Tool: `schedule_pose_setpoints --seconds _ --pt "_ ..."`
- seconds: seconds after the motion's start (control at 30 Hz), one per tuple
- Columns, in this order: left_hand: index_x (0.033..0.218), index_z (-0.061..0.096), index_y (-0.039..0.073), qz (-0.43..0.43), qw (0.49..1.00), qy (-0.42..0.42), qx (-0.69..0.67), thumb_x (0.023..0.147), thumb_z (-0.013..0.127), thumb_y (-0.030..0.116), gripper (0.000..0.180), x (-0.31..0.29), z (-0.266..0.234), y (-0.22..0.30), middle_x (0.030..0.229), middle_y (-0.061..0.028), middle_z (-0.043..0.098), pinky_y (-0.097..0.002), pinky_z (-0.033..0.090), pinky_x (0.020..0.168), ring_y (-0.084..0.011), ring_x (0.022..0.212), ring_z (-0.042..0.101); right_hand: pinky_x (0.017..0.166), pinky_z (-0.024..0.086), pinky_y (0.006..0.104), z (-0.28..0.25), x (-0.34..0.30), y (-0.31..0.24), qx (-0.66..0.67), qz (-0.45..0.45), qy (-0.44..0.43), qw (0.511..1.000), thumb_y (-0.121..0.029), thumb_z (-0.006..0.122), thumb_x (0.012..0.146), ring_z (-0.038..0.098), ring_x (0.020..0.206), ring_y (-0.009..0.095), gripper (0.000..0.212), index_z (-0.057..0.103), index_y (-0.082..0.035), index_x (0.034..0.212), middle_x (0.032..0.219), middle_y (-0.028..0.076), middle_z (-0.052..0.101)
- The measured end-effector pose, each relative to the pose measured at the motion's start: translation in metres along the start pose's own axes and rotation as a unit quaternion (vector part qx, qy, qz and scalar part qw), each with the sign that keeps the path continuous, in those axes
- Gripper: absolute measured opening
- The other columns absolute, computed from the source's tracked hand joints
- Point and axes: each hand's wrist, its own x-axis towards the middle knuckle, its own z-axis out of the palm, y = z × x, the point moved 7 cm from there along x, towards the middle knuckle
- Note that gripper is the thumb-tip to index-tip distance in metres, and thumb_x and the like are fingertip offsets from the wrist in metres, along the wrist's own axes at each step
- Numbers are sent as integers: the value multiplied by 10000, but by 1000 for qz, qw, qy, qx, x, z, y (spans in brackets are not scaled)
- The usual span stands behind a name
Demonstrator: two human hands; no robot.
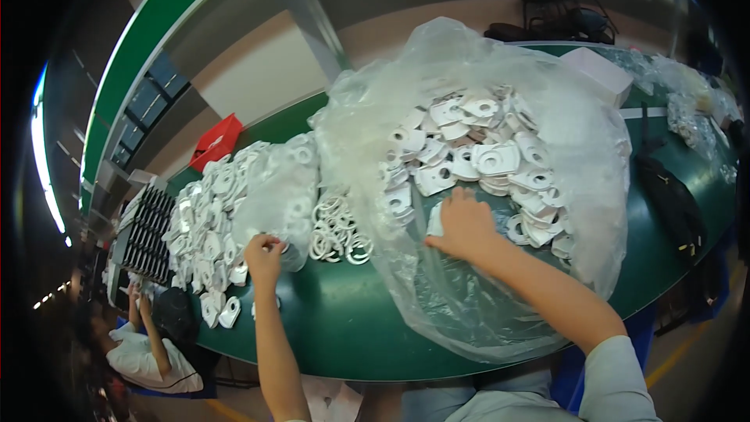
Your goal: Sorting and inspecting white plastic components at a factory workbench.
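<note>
My right hand (467,228) reaches into the mouth of a large clear plastic bag (594,164). Its fingers are closed on a white plastic piece (435,219), of which only an edge shows. Beyond the fingers, inside the bag, lies a heap of white plastic parts with round holes (496,158). My left hand (264,258) is over the table at the near edge of a smaller clear bag (273,195). Its thumb and fingers are pinched together; whatever they hold is too small to make out. Loose white rings (341,228) lie to its right.
More white parts (209,227) are piled on the green table (336,305) at left. Beyond them are a red bin (216,141) and a black slotted rack (148,230). Another person (156,352) sits at far left. A black bag (670,203) lies at right.
</note>
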Motion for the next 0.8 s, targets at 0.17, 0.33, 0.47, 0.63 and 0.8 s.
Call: schedule_pose_setpoints --seconds 0.17,0.33,0.47,0.63,0.8 --pt "798 622 -20 -58 993 -16 -105 710 674 66 134 -19 -17 21 764 -71 636 -254 431 599 -131 645 573 768 478 380 -7 5 31 185 -1 -36 982 -475 622 768 587 969 286 502 639 -1 935 986 195 607" --pt "897 623 8 -97 976 -8 -193 742 636 -16 157 -43 -28 85 875 -55 645 -228 434 599 -99 734 573 679 512 346 -10 8 53 418 16 -12 908 -249 495 889 609 641 265 340 609 47 767 711 151 628" --pt "895 622 20 171 972 -39 -159 713 645 -44 195 -52 1 211 888 -71 650 -252 445 586 -158 749 586 732 559 308 19 -10 46 738 114 -96 659 -180 408 952 638 818 218 277 575 36 992 956 124 609" --pt "902 620 37 334 936 -68 -86 654 681 -28 264 -75 64 272 933 -72 641 -341 492 692 -259 817 591 739 561 331 27 -34 19 836 130 -137 516 -141 379 951 644 894 282 277 514 42 1109 1058 164 606" --pt "908 617 51 381 921 -56 -53 644 680 -19 280 -84 75 279 970 -48 637 -352 498 717 -265 851 585 714 567 342 38 -39 23 861 115 -128 479 -121 351 952 649 886 317 289 462 23 1176 1078 175 601"
